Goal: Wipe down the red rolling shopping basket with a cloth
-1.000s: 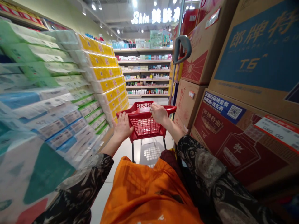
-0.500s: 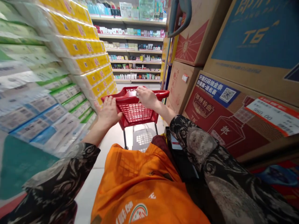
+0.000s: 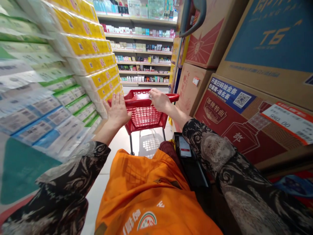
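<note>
A red shopping cart (image 3: 146, 117) stands in front of me, its mesh basket showing no goods that I can make out. My left hand (image 3: 117, 111) lies on the left end of its handle with the fingers stretched out flat. On the right part of the handle rests my right hand (image 3: 159, 100), closed, its fingers curled together. Something small and pale shows at its fingertips, too little to name. A phone or handheld device with a lit screen (image 3: 184, 147) is below my right forearm, in a black holder by my side.
Yellow tissue packs (image 3: 85, 44) and green and blue packs (image 3: 70, 94) are stacked close on the left. Cardboard cartons (image 3: 234, 120) line the right, with a grey handle (image 3: 201, 19) jutting above. Stocked shelves (image 3: 144, 54) cross the far end of the pale tiled aisle.
Both hands and the cart handle sit slightly farther right in view, and the left fingers spread a little flatter. The stacks and cartons have also shifted slightly right.
</note>
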A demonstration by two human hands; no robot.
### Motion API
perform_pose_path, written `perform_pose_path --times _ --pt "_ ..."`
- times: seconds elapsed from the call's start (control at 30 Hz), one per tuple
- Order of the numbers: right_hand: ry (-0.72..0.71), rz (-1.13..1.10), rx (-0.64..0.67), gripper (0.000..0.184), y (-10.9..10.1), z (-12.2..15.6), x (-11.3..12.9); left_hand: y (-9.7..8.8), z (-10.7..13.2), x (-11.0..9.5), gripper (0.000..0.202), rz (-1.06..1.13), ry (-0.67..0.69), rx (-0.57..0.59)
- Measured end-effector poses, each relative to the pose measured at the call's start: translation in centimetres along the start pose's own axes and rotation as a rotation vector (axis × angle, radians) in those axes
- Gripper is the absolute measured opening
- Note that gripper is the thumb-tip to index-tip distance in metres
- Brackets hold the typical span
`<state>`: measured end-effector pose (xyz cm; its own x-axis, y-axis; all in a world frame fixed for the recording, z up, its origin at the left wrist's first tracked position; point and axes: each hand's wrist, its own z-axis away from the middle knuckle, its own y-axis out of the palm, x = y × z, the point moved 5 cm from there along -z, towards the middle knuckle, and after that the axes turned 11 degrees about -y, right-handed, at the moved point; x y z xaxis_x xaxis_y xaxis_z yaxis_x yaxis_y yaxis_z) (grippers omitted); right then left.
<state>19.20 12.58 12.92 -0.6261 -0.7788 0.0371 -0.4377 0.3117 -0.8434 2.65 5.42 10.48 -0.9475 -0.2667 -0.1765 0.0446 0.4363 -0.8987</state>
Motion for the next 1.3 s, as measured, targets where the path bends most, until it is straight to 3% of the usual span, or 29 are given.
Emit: perform_pose_path --times 0.07,0.13,0.33,0.4,0.53,0.63,0.83,1.03,1.13,1.3 --pt "0.133 -0.004 -0.004 0.029 -0.5 0.4 -2.0 -0.1 -0.2 0.3 0.081 0.004 -0.015 0.003" --pt "0.166 0.001 -0.013 0.029 -0.5 0.3 -2.3 -0.1 -0.3 0.4 0.082 0.007 -0.024 0.009" --pt "-0.183 -0.003 -0.023 0.032 1.3 -1.9 4.1 0.2 -1.1 1.6 0.082 -0.02 -0.041 0.005" --pt "-0.215 -0.012 -0.04 0.032 1.5 -1.6 4.4 0.5 -1.6 2.5 0.08 -0.034 -0.04 0.037" --pt "-0.074 -0.027 -0.156 0.034 1.0 0.6 0.3 0.6 -2.3 3.6 0.063 -0.062 0.007 0.082" --pt "-0.039 -0.044 -0.223 0.037 0.8 2.0 -2.5 0.2 -1.9 3.3 0.057 -0.064 0.039 0.059" --pt "0.055 -0.077 -0.232 0.039 0.6 2.8 -4.8 -0.6 0.5 0.8 0.054 -0.072 0.067 0.024" --pt "0.204 -0.148 -0.266 0.037 -0.6 3.4 -7.8 -1.2 2.6 -2.1 0.058 -0.013 0.179 0.031" --pt "0.155 -0.193 -0.268 0.036 -1.0 3.1 -6.4 -0.6 3.0 -2.0 0.064 0.057 0.17 0.045" --pt "-0.068 -0.203 -0.191 0.036 -0.5 2.6 0.4 1.3 3.7 -1.4 0.078 0.075 0.104 0.101"
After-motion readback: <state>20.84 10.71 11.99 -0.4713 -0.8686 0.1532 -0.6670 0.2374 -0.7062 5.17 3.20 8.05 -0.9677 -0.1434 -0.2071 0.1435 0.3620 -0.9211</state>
